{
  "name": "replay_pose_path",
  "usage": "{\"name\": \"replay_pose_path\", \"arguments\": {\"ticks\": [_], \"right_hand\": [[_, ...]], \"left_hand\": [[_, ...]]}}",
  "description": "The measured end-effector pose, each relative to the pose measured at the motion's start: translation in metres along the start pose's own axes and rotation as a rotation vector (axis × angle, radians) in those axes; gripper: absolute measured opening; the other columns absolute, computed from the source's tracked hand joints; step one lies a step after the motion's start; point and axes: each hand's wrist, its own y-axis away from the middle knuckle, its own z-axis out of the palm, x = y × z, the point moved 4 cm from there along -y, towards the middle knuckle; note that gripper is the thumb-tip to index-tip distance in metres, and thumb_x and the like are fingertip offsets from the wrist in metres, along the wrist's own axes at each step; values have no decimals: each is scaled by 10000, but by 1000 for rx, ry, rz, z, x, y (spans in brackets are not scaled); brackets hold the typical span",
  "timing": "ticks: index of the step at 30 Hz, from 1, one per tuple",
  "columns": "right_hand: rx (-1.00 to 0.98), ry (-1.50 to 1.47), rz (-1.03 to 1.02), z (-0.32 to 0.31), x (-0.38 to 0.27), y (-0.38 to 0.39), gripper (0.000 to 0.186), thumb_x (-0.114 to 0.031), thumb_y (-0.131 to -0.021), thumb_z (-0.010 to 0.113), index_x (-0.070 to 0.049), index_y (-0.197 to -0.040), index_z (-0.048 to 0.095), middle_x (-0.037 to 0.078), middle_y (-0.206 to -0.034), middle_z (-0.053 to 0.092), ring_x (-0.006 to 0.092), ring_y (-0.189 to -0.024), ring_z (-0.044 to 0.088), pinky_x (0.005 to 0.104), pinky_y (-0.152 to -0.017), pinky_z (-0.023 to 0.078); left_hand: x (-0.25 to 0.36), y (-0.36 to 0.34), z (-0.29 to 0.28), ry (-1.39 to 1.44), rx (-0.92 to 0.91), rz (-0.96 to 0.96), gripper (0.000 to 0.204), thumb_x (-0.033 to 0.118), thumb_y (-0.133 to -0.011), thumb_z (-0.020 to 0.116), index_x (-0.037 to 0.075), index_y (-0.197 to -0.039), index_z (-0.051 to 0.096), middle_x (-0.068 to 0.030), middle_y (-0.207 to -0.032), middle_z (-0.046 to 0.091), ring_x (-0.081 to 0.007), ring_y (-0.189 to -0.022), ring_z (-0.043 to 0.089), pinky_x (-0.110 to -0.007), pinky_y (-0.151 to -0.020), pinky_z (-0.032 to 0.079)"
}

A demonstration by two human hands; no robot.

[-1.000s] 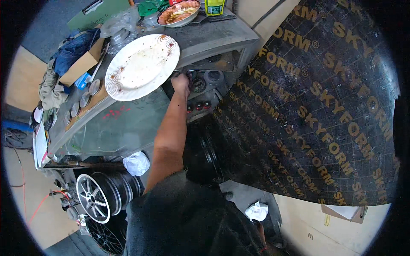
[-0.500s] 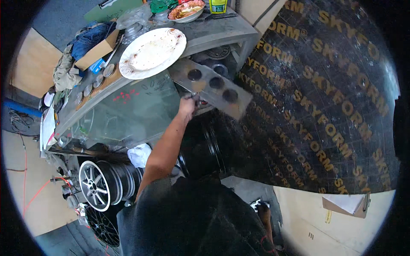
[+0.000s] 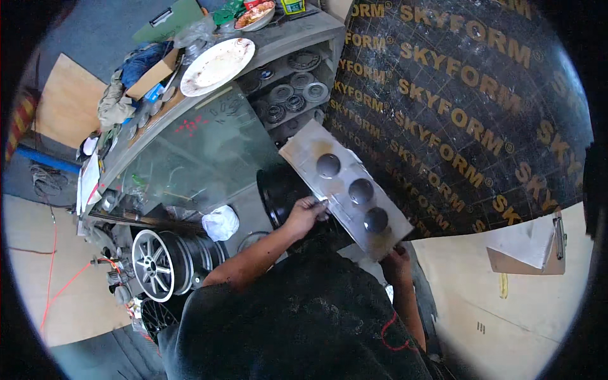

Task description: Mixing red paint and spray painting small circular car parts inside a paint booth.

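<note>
Shelving [image 3: 292, 38], beyond the grip. Board [image 3: 342, 187], now swung clear of it and within both hands' reach, angled across the grip. Left hand [image 3: 306, 214] pinches its long edge; right hand [image 3: 397, 266], at the near corner, closure indeterminable. Three dark caps [image 3: 361, 190], right of the pinch.

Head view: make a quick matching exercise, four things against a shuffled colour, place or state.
Things
1. board with three dark discs
2. oval plate
3. upper spoked wheel
4. clipboard at the top left

Colour, place or state
A. silver, at the lower left
B. green
C. gripped at its edge by the left hand
D. white, on the grey worktop

Pairs: 1-C, 2-D, 3-A, 4-B
</note>
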Motion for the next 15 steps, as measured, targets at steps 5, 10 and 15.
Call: {"name": "replay_pose_path", "arguments": {"ticks": [5,10,15], "right_hand": [[46,812,-397,-14,-12,31,412,-105,-856,606,-45,-1255,519,98,-1179,610,229,-1062,606,407,-870,495],[-138,-397,-84,-25,1,61,533,-46,-798,652,-44,-1304,486,109,-1229,583,253,-1131,572,432,-934,468],[-18,-195,-131,-43,11,80,553,6,-786,661,-29,-1308,482,103,-1227,592,263,-1152,565,431,-1001,443]], "left_hand": [[4,41,29,-137,-103,72,181,174,-972,585,20,-951,679,-35,-830,682,-110,-711,623,-273,-676,518],[-2,64,46,-206,-69,119,155,146,-965,592,16,-969,676,-20,-813,680,-98,-698,617,-254,-655,492],[-8,81,70,-256,-132,91,207,210,-964,603,15,-946,672,-52,-802,688,-118,-675,631,-264,-627,503]]}}
